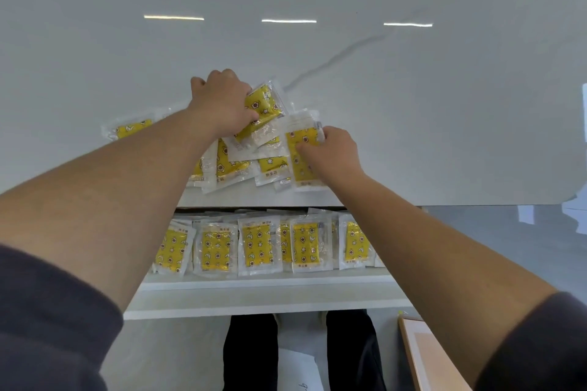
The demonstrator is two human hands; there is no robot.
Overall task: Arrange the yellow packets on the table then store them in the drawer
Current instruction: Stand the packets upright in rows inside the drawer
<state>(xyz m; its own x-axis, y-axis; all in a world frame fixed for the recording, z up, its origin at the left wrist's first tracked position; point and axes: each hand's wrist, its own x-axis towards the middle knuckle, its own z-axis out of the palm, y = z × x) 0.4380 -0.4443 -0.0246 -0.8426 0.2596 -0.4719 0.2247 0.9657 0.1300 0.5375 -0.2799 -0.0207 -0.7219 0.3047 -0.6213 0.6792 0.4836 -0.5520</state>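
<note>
A loose heap of yellow packets (236,165) lies near the front edge of the white table (413,124). My left hand (222,101) grips a tilted yellow packet (265,101) lifted at the top of the heap. My right hand (330,152) holds a small stack of packets (301,152) at the heap's right side, fingers curled over its far edge. One packet (127,130) lies apart to the left. Below the table edge the open drawer (263,289) holds a row of several packets (257,244) side by side.
The table stretches wide and glossy beyond the heap, with a grey vein running up to the right. My dark trousers (247,355) show under the drawer front. A wooden-framed object (422,355) stands at the lower right on the floor.
</note>
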